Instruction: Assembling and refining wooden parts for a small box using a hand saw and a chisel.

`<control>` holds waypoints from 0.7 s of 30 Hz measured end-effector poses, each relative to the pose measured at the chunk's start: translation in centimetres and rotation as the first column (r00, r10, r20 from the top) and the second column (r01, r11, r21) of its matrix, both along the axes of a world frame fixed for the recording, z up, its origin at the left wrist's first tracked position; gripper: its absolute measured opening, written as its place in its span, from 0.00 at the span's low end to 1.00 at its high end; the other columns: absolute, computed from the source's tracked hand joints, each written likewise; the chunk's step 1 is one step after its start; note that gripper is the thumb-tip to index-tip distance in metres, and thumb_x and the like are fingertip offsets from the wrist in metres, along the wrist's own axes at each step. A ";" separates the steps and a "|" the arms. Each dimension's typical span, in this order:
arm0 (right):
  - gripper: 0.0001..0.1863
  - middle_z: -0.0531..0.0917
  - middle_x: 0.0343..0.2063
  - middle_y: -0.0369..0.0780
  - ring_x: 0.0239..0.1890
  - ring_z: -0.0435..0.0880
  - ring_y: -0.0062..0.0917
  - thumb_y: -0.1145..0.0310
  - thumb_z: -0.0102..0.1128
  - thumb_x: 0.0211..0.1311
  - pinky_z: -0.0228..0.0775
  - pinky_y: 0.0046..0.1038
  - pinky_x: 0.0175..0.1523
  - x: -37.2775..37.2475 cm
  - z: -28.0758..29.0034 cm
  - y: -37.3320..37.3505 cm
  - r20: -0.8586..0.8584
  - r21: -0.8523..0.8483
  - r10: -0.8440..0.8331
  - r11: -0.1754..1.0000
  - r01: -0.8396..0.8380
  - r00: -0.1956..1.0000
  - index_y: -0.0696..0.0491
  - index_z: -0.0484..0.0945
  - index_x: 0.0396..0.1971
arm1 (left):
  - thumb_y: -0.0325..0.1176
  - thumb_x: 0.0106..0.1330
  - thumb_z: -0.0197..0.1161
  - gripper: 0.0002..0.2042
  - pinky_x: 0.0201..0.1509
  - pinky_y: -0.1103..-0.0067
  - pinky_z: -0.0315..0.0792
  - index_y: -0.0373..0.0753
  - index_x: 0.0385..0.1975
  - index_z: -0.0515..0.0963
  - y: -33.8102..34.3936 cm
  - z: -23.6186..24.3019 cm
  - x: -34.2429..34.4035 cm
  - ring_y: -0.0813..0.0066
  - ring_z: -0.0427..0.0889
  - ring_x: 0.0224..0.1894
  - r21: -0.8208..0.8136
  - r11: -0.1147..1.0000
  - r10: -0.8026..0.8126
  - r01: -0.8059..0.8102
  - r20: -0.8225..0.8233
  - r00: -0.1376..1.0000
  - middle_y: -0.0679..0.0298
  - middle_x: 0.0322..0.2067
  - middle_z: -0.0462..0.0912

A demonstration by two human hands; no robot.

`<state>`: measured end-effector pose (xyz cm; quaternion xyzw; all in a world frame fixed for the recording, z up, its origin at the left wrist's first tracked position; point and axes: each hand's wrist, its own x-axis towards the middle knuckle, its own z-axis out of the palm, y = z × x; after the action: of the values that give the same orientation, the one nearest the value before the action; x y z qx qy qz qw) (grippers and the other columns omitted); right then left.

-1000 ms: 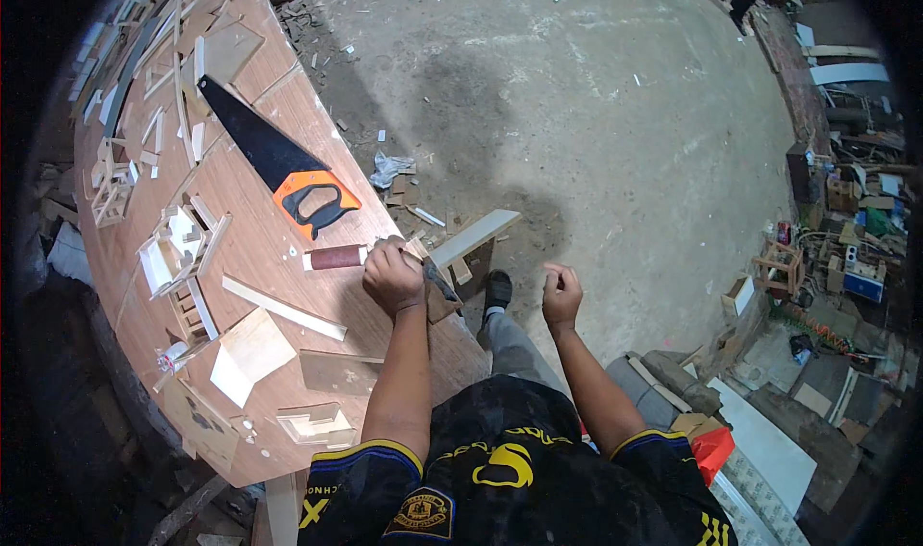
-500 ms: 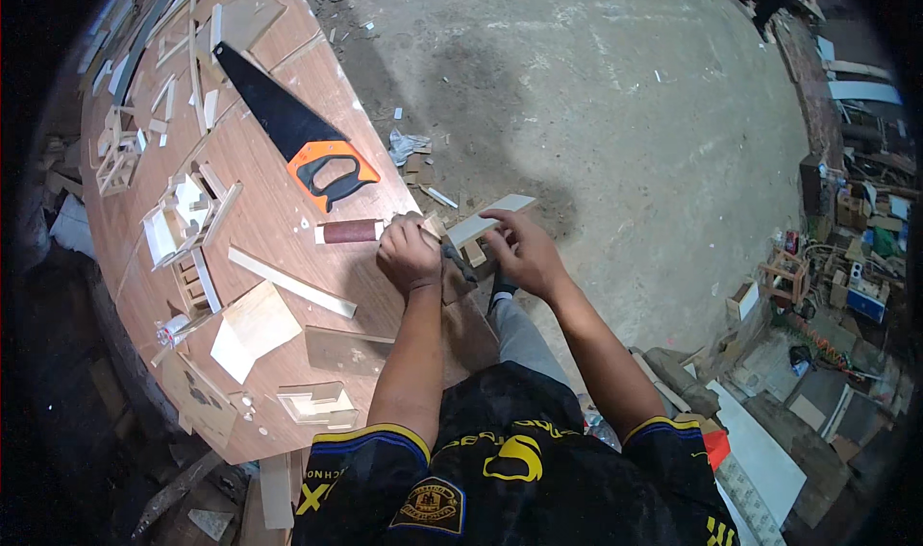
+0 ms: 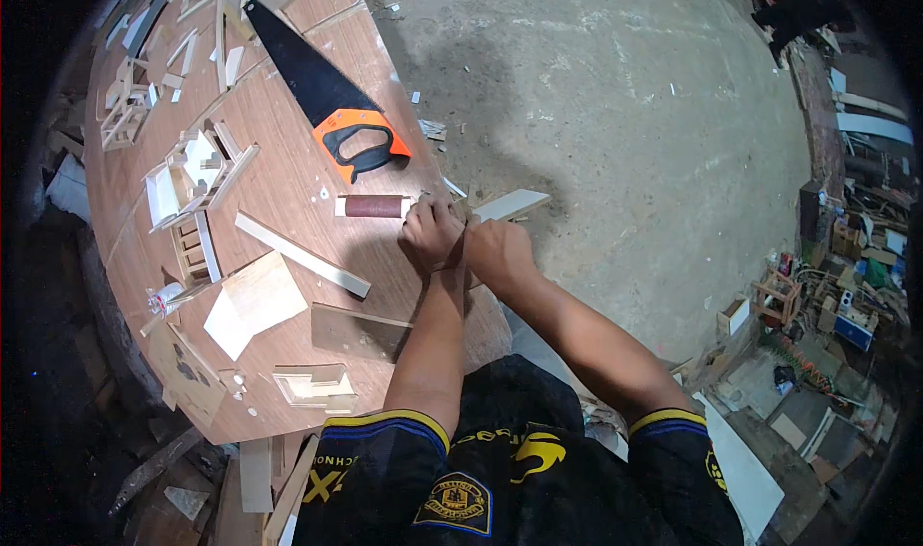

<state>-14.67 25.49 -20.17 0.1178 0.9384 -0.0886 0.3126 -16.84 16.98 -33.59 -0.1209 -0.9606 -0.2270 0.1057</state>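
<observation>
At the table's right edge, my left hand [image 3: 433, 231] is closed, fingers curled round something I cannot make out. Directly beside it my right hand [image 3: 498, 256] is bent over the same spot, fingers closed on something hidden. Just left of them lies a block wrapped in red-brown sandpaper [image 3: 373, 207]. A pale angled board [image 3: 514, 200] juts past the edge behind my hands. A handsaw with orange and black handle [image 3: 358, 145] lies farther back. A long pale strip [image 3: 300, 253] rests left of my left forearm.
The wooden table [image 3: 298, 157] carries small wooden assemblies [image 3: 197, 176], offcuts and a plywood sheet [image 3: 260, 301]. To the right is concrete floor [image 3: 615, 123] with scraps, then cluttered timber, boxes and tools [image 3: 846, 286] along the right side. A white panel [image 3: 740, 469] lies low at right.
My right hand came in from the right, over the floor, to join my left hand, its fingers now closed. The view has shifted, so the saw appears higher and farther right.
</observation>
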 end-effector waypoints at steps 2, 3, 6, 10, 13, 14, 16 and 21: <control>0.09 0.86 0.27 0.43 0.32 0.87 0.31 0.67 0.53 0.58 0.77 0.31 0.33 -0.1 -0.4 -0.6 -0.020 0.010 0.041 0.999 -0.041 0.999 0.52 0.83 0.29 | 0.35 0.52 0.62 0.11 0.45 0.66 0.68 0.50 0.36 0.75 -0.1 0.5 0.0 0.61 0.74 0.46 -0.075 0.997 -0.021 0.028 0.092 0.996 0.67 0.39 0.74; 0.09 0.85 0.26 0.44 0.32 0.87 0.32 0.69 0.50 0.60 0.78 0.31 0.34 -0.2 -0.6 -0.8 0.011 0.029 0.069 0.997 -0.070 0.998 0.53 0.81 0.31 | 0.37 0.54 0.63 0.11 0.46 0.64 0.67 0.49 0.36 0.74 -0.3 0.8 0.2 0.60 0.73 0.47 -0.020 0.998 -0.063 0.066 0.122 0.990 0.66 0.39 0.73; 0.11 0.86 0.28 0.44 0.33 0.87 0.32 0.68 0.50 0.61 0.78 0.32 0.34 -0.8 -1.0 -1.2 0.058 0.036 0.064 0.997 -0.066 0.996 0.52 0.83 0.29 | 0.39 0.57 0.62 0.10 0.48 0.63 0.67 0.48 0.37 0.74 -0.3 1.3 0.2 0.60 0.73 0.47 -0.078 0.996 -0.042 0.052 0.128 0.991 0.65 0.40 0.74; 0.12 0.86 0.30 0.43 0.33 0.87 0.32 0.68 0.50 0.61 0.78 0.32 0.35 -2.4 -0.5 -1.6 0.120 0.032 0.114 0.992 -0.119 0.986 0.50 0.85 0.28 | 0.42 0.60 0.59 0.10 0.47 0.63 0.67 0.48 0.37 0.74 -0.4 1.2 0.1 0.61 0.73 0.48 -0.178 0.983 -0.019 0.041 0.121 0.992 0.64 0.41 0.74; 0.12 0.86 0.30 0.42 0.33 0.87 0.32 0.68 0.51 0.60 0.78 0.31 0.34 -3.0 1.2 -1.4 0.068 0.046 0.169 0.984 -0.172 0.983 0.50 0.85 0.29 | 0.39 0.57 0.58 0.08 0.46 0.62 0.66 0.46 0.33 0.73 -0.4 0.7 -0.1 0.63 0.73 0.51 -0.190 0.981 -0.025 0.033 0.046 0.999 0.65 0.39 0.74; 0.11 0.86 0.29 0.42 0.32 0.87 0.32 0.68 0.52 0.59 0.78 0.31 0.33 -2.8 1.9 -1.0 0.093 0.048 0.238 0.969 -0.244 0.967 0.50 0.85 0.29 | 0.39 0.58 0.57 0.07 0.46 0.63 0.66 0.46 0.33 0.73 -0.4 0.6 -0.1 0.63 0.73 0.51 -0.202 0.979 -0.024 0.030 0.033 0.999 0.64 0.40 0.75; 0.10 0.86 0.29 0.42 0.32 0.87 0.32 0.68 0.53 0.58 0.78 0.30 0.33 -2.7 2.7 -0.7 0.123 0.040 0.322 0.944 -0.329 0.939 0.51 0.85 0.29 | 0.38 0.58 0.56 0.07 0.46 0.63 0.66 0.45 0.33 0.73 -0.4 0.5 -0.2 0.64 0.72 0.52 -0.221 0.975 -0.007 0.012 0.026 1.000 0.64 0.40 0.75; 0.10 0.87 0.36 0.39 0.39 0.87 0.30 0.68 0.54 0.60 0.79 0.31 0.36 -2.8 3.1 -1.4 0.244 0.113 0.285 0.941 -0.320 0.927 0.47 0.86 0.32 | 0.37 0.57 0.56 0.07 0.46 0.63 0.64 0.45 0.33 0.74 -0.4 0.7 0.0 0.63 0.72 0.53 -0.213 0.977 -0.003 0.008 0.025 1.000 0.64 0.41 0.75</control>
<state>-17.44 24.10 -17.09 0.0039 0.9081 0.0459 0.4163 -16.80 16.54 -32.91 -0.1313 -0.9803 -0.1243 0.0796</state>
